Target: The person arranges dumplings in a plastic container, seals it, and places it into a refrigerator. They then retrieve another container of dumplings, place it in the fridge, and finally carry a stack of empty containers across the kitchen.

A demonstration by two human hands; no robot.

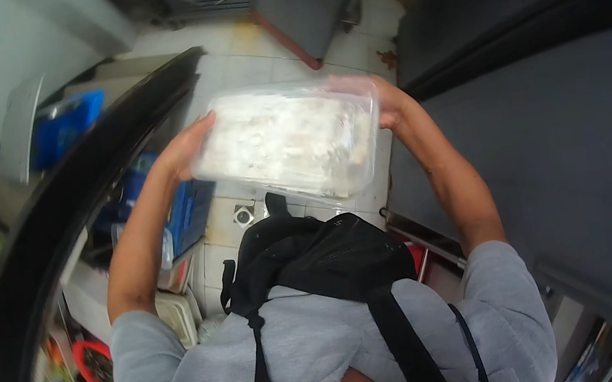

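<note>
A clear plastic food container with white contents is held out in front of me, above a black bag strapped over my chest. Its contents look pale and frosted or floury; blur hides what they are. My left hand grips the container's left end, thumb along the upper edge. Around the right end is my right hand, partly seen through the clear plastic. The container is slightly tilted in the picture, its right end lower along the near side.
A dark-edged shelf curves along my left, with blue containers and a red basin beside it. Large grey cabinets stand close on my right. White floor tiles carry a drain. A grey panel stands ahead.
</note>
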